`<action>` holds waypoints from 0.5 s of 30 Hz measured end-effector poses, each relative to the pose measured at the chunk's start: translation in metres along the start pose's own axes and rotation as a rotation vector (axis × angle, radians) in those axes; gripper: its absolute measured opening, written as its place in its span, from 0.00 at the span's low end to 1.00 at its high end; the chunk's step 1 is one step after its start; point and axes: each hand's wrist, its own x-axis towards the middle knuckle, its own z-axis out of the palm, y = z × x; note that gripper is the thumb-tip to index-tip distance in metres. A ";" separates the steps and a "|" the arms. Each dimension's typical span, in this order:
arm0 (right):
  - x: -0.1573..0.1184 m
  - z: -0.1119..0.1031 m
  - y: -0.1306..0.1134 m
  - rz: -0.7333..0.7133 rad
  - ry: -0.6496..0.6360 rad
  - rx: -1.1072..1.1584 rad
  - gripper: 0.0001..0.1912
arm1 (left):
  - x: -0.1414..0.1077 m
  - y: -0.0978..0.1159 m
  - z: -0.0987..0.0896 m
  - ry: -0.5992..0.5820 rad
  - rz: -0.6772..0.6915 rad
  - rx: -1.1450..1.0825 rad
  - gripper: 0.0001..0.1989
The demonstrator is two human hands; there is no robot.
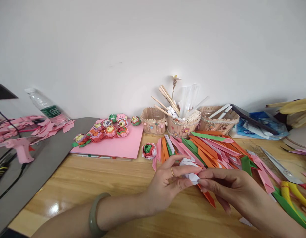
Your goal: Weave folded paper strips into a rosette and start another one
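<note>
My left hand point(165, 186), with a ring and a green bangle, holds a small white folded paper piece point(190, 170) between thumb and fingers. From the right, my right hand point(229, 185) pinches the same piece at its lower right edge. A little red or orange shows at the piece's edge, partly hidden by fingers. Just behind the hands lies a spread of folded paper strips point(207, 148) in orange, pink and green. Beside it sits a round paper flower point(149, 151) in green, red and white.
Paper flowers point(110, 131) stand on pink sheets point(130, 142). Three wooden baskets point(153, 120) line the wall. A pink glue gun point(21, 150) and a bottle point(45, 104) are left. Scissors point(283, 170) with yellow-and-red handles lie right.
</note>
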 end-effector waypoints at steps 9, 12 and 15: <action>0.002 0.004 0.005 0.088 0.029 -0.002 0.16 | -0.001 0.005 -0.002 -0.031 0.072 0.160 0.14; 0.003 0.007 0.006 0.068 0.034 -0.018 0.16 | -0.001 0.003 -0.001 -0.023 0.055 0.171 0.14; 0.004 0.007 0.008 -0.020 0.083 -0.098 0.15 | -0.001 0.000 0.000 0.003 0.039 0.149 0.17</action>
